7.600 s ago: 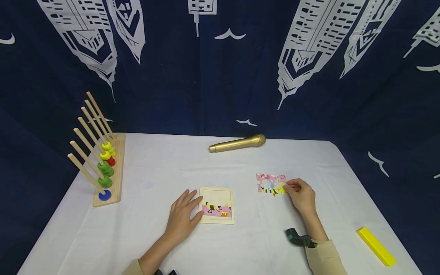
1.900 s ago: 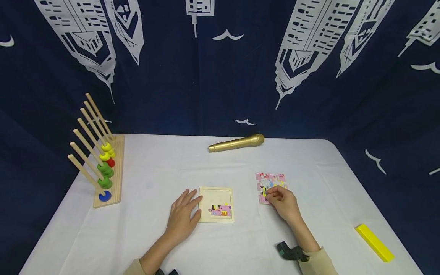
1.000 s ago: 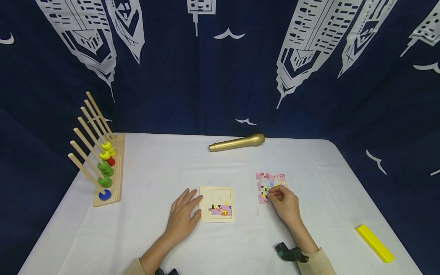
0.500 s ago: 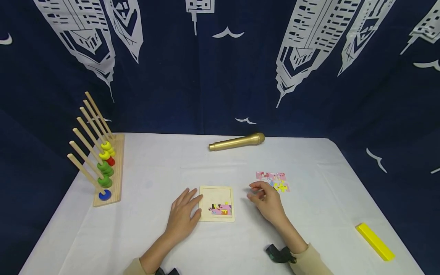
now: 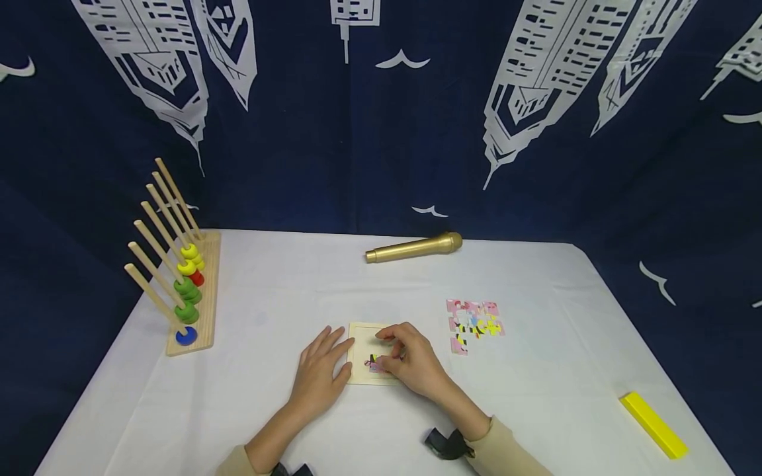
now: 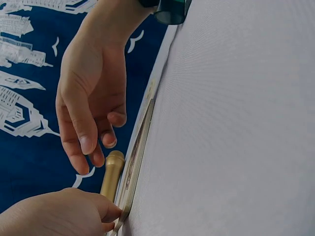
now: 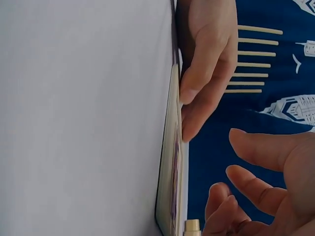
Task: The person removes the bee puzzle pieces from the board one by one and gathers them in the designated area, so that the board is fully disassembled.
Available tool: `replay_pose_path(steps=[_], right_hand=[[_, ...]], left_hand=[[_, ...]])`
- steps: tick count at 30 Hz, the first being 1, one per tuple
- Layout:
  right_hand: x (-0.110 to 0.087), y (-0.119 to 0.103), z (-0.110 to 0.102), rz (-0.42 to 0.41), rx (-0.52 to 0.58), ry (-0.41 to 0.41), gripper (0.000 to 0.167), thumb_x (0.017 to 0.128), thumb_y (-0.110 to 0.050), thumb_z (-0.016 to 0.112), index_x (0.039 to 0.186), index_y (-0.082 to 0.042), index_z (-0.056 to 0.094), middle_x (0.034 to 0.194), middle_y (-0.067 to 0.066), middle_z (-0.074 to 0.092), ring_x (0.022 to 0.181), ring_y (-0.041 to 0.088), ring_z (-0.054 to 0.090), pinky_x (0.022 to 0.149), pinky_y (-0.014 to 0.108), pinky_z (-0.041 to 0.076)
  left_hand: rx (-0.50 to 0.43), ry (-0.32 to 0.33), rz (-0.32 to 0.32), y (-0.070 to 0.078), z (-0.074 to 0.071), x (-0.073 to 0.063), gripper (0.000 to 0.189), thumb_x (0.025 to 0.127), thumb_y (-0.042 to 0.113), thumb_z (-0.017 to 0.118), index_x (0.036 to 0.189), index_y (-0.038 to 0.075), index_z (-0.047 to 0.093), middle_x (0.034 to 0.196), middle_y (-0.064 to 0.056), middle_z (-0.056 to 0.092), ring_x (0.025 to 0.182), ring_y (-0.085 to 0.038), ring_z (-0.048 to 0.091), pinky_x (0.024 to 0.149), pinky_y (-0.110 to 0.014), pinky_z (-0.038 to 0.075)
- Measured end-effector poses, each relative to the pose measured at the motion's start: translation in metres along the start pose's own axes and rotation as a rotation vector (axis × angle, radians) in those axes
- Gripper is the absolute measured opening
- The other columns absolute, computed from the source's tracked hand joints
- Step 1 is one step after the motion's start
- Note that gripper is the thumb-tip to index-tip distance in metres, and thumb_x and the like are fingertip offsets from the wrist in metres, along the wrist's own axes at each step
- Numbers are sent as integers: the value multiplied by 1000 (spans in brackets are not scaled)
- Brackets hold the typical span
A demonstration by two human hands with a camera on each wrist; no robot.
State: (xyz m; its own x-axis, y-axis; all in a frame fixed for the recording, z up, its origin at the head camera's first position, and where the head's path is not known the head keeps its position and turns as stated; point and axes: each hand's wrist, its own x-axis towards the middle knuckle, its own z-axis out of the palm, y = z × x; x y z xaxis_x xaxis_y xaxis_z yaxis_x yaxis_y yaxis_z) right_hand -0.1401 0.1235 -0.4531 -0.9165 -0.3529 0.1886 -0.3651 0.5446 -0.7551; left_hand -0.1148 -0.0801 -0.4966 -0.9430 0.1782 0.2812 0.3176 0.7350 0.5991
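Note:
A shallow wooden puzzle tray (image 5: 363,338) lies in the middle of the table, with a few pink jigsaw pieces (image 5: 373,363) in its lower part. My left hand (image 5: 321,370) rests beside it, fingers spread, fingertips touching its left edge. Over the tray's right side hovers my right hand (image 5: 413,363), thumb and fingers loosely bent and apart. In the right wrist view nothing shows between the right fingertips (image 7: 236,172). This hand hides part of the pieces in the head view. To the right lies a joined group of pink and yellow jigsaw pieces (image 5: 473,318).
A gold microphone (image 5: 417,249) lies near the far edge. On the left stands a wooden peg stand (image 5: 205,297) with coloured rings. A yellow bar (image 5: 653,425) lies at the right. White cloth covers the table; a dark blue printed curtain (image 5: 297,165) hangs behind.
Fewer pieces lie in the tray than at first, and the group at the right has gained a lower-left piece. My right hand has let go there and moved left over the tray.

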Motion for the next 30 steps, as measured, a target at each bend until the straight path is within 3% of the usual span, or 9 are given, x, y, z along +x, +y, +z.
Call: replay_pose_path(steps=[19, 30], right_hand=[[-2, 4, 9, 39, -48, -42, 33, 74, -6, 83, 103, -7, 68, 92, 2, 59, 70, 12, 50, 62, 19, 39], [-2, 8, 13, 19, -122, -36, 33, 70, -1, 83, 99, -7, 68, 88, -1, 59, 70, 8, 49, 63, 19, 40]], left_hand=[[7, 0, -2, 0, 1, -1, 40, 87, 13, 67, 127, 6, 64, 143, -15, 52, 141, -38, 36, 109, -59, 31], [15, 21, 16, 0, 1, 0, 40, 86, 13, 68, 125, 6, 65, 142, -16, 54, 139, -39, 39, 108, -59, 32]])
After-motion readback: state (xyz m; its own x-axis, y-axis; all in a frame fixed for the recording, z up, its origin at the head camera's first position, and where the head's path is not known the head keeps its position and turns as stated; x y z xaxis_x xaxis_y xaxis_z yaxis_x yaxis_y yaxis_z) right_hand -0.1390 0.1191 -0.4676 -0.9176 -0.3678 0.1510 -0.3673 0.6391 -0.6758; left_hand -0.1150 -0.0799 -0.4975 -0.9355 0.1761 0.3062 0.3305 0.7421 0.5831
